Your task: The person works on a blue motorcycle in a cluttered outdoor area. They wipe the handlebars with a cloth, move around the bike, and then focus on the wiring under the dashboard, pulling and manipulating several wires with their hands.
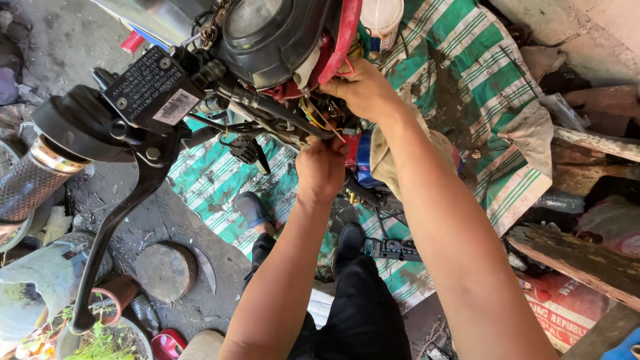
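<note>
A tangle of yellow, red and black wires (319, 117) hangs beneath the motorcycle's dark headlight housing (267, 33), just behind its red cowl (347, 33). Both hands press into the bundle, hiding its middle.

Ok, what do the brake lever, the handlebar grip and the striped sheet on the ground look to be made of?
Brake lever: looks like metal with a matte black coat; thin, rigid, dull sheen.
Handlebar grip: probably rubber, grey, with a fine dotted tread, and a brassy ring at its end.
Striped sheet: seems woven plastic tarpaulin, green and white, creased and stained dark.
Both hands are at the wiring, not on these.
</note>
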